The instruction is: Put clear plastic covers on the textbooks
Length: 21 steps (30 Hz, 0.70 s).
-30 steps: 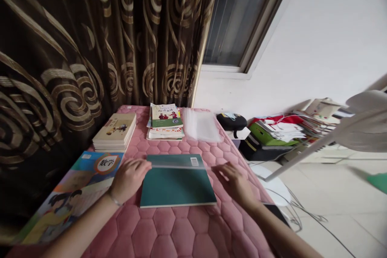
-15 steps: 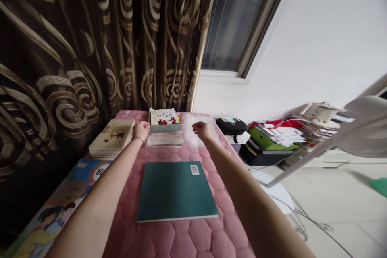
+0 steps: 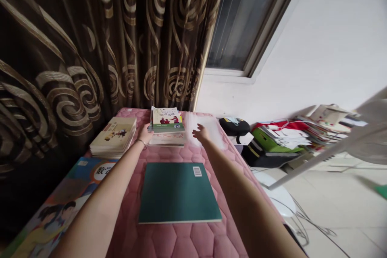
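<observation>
My left hand [image 3: 145, 134] is curled at the left edge of a thin booklet [image 3: 167, 120] with pictured children and a green band, its thumb and fingers closed on that edge. This booklet is the top one of a small stack, and pale, whitish covers [image 3: 167, 139] show beneath it. To the right, my right hand [image 3: 200, 134] hovers with fingers spread over the clear plastic sheets [image 3: 211, 129], holding nothing. Nearer to me, a dark green book [image 3: 179, 193] with a barcode label lies flat on the pink quilted cover [image 3: 181, 246].
At the left stands a stack of cream-coloured books [image 3: 113, 137], and in front of it lies a colourful textbook [image 3: 60, 213]. A patterned curtain [image 3: 127, 48] hangs behind. On the right are a black case [image 3: 234, 127], piled papers [image 3: 282, 135] and a white fan [image 3: 371, 129].
Both hands have moved forward from the green book, where a clear strip lay between them, to the booklet stack. The right fingers have opened; the left has reached the booklet's edge.
</observation>
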Motion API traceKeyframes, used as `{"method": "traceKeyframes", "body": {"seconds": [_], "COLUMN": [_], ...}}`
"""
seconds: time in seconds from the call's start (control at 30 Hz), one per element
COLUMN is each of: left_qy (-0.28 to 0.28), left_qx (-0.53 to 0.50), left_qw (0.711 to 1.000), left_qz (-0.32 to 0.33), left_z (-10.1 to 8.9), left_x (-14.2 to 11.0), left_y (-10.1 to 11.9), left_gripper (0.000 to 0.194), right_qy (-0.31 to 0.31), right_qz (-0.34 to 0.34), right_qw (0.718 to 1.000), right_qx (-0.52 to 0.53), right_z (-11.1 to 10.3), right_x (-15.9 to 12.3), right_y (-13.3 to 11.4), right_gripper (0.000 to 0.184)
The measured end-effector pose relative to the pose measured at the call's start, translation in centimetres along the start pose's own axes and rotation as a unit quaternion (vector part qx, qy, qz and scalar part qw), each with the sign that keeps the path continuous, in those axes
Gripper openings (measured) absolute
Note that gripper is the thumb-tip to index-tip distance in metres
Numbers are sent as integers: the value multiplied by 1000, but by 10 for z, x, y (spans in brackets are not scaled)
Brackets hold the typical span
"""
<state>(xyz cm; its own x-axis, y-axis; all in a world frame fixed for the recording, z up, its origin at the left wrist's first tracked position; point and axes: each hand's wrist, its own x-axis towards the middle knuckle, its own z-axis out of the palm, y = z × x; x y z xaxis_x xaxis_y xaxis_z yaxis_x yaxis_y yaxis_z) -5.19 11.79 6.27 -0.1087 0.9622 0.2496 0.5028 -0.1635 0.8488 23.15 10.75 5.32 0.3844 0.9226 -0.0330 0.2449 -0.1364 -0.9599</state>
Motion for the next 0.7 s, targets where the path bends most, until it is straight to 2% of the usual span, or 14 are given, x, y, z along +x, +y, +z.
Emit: {"method": "traceKeyframes", "body": {"seconds": [0.07, 0.17, 0.23, 0.3, 0.33, 0.4, 0.5, 0.6, 0.7], "left_qy": [3, -25, -72, -149, -180, -253, -328, -343, -327], "left_qx": [28, 55, 73, 131, 150, 179, 219, 239, 237], "left_qw": [999, 993, 982, 947, 933, 906, 872, 863, 875], "left_qz": [41, 102, 156, 254, 274, 287, 290, 284, 268], "left_z": [-5, -11, -13, -15, -16, -22, -36, -51, -60], "left_x": [-10, -38, -69, -109, -131, -175, -225, -247, -252], "left_y": [7, 20, 26, 27, 25, 18, 2, -13, -21], "left_gripper": [39, 31, 26, 25, 26, 33, 54, 72, 67], "right_qy": [-3, -23, -40, -59, -72, -124, -183, -212, -227], "right_qz": [-20, -49, -56, -68, -87, -219, -318, -337, -325], "right_qw": [1000, 998, 997, 996, 994, 965, 903, 861, 850], "right_qx": [11, 31, 36, 21, 7, -78, -223, -315, -347], "right_z": [-6, -17, -25, -36, -42, -57, -81, -99, -106], "right_x": [-9, -32, -57, -90, -109, -151, -209, -248, -264], "right_y": [-3, -5, -2, 7, 13, 27, 51, 73, 88], "right_gripper": [54, 47, 40, 34, 30, 25, 28, 40, 48]}}
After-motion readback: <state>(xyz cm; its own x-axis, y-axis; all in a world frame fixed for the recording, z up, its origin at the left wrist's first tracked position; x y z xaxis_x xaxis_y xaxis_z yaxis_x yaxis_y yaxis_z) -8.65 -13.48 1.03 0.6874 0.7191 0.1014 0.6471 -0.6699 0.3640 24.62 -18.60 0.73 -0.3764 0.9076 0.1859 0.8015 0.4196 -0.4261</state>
